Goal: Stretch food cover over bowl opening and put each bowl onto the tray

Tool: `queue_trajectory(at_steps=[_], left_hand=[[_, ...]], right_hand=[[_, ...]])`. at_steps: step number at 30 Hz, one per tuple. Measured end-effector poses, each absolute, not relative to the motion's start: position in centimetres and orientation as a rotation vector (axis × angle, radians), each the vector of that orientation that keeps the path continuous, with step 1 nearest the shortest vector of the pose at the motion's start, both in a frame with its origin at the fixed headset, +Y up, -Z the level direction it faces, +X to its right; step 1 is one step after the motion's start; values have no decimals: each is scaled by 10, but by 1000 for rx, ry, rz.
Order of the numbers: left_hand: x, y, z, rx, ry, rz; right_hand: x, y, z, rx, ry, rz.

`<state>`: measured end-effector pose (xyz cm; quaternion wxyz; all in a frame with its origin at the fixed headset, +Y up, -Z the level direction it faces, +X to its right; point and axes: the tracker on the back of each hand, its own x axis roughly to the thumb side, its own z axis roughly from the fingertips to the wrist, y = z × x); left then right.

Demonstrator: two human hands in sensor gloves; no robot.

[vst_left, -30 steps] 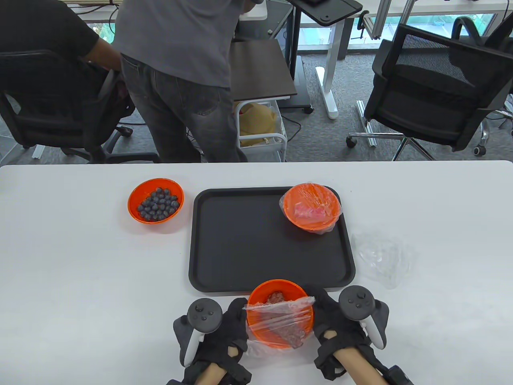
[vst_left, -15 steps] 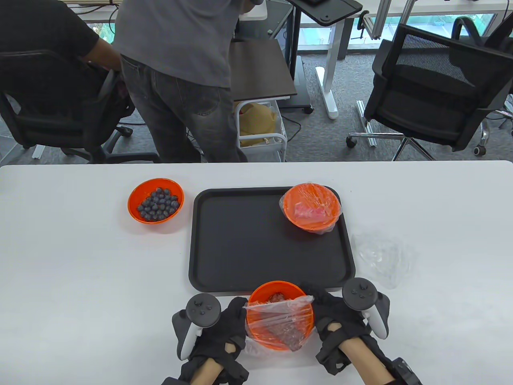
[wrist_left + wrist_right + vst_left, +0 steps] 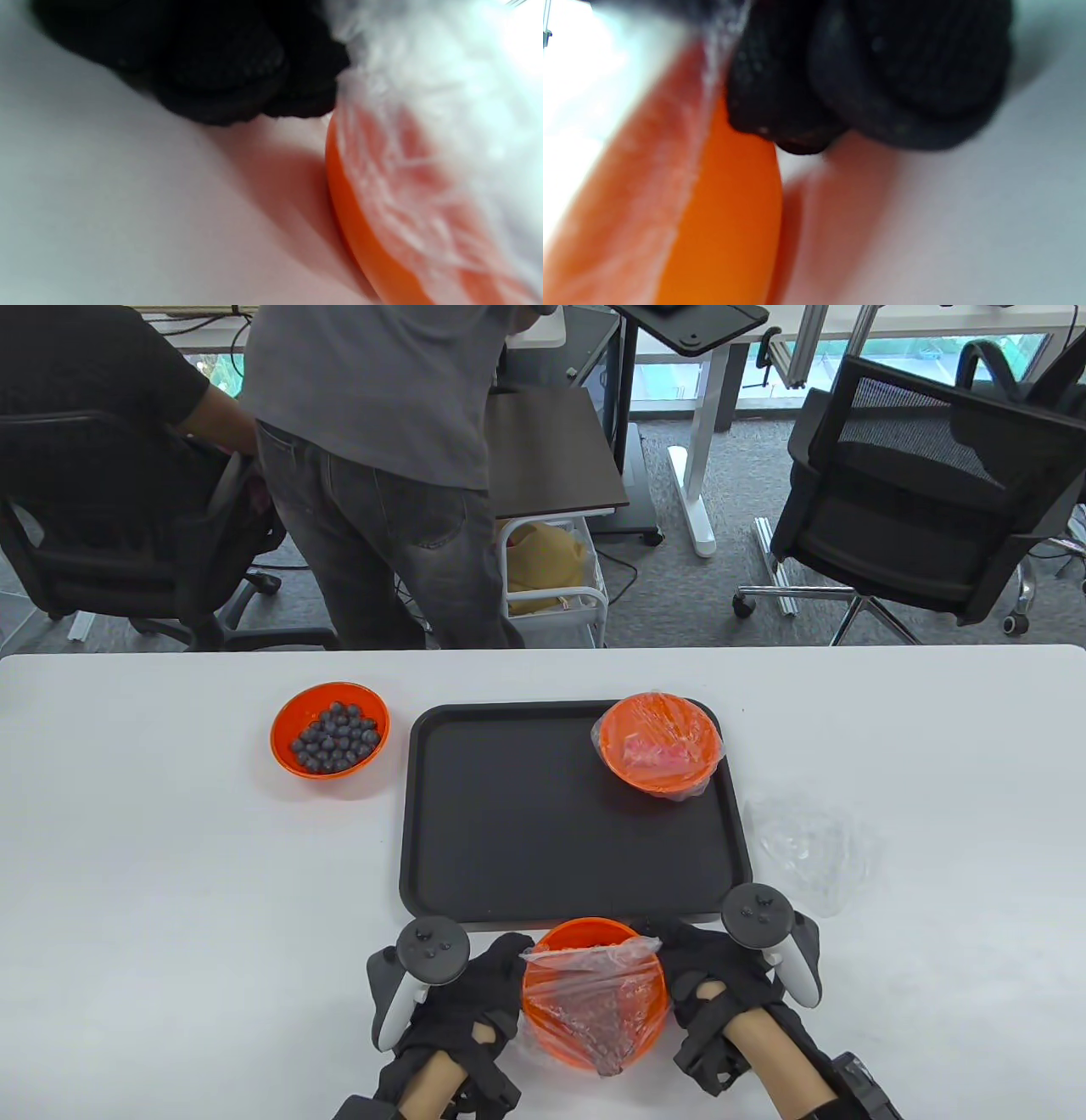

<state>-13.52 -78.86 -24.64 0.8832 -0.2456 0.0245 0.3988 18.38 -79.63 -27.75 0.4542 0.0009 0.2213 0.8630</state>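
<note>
An orange bowl [image 3: 594,993] of reddish food stands on the table just in front of the black tray [image 3: 509,831]. A clear plastic food cover [image 3: 594,976] spans most of its opening; the far rim stays bare. My left hand [image 3: 501,976] pinches the cover at the bowl's left rim, my right hand [image 3: 687,963] at its right rim. The wrist views are blurred: curled left fingers [image 3: 220,80] beside the film [image 3: 424,140], curled right fingers [image 3: 874,76] against the bowl wall [image 3: 729,220]. A covered orange bowl [image 3: 660,742] sits in the tray's far right corner.
An uncovered orange bowl of blueberries [image 3: 331,729] stands left of the tray. A loose crumpled clear cover [image 3: 810,848] lies right of the tray. Behind the table stand a person [image 3: 373,475], office chairs [image 3: 925,500] and a small cart [image 3: 551,577].
Both hands have drawn the bowl a little nearer, away from the tray, and the cover has stretched farther over the opening. The far strip of uncovered food has shrunk.
</note>
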Motion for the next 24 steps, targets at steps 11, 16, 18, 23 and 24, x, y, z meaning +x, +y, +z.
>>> queue_trajectory(at_steps=[11,16,18,23,24], left_hand=[[-138,-793,-262,-650,55,905],[-137,-790,-264,-653,67,876],[-137,-789,-265,-650,70,857],[-138,-789,-268,-656,90,849],[-138,-790,-269,-654,97,853]], right_hand=[[186,-798,-283,-46,562,2112],[187,-797,-285,-76,572,2143],[187,-796,-286,-91,577,2153],[186,-795,-286,-129,556,2173],[186,-794,-286,-138,553,2178]])
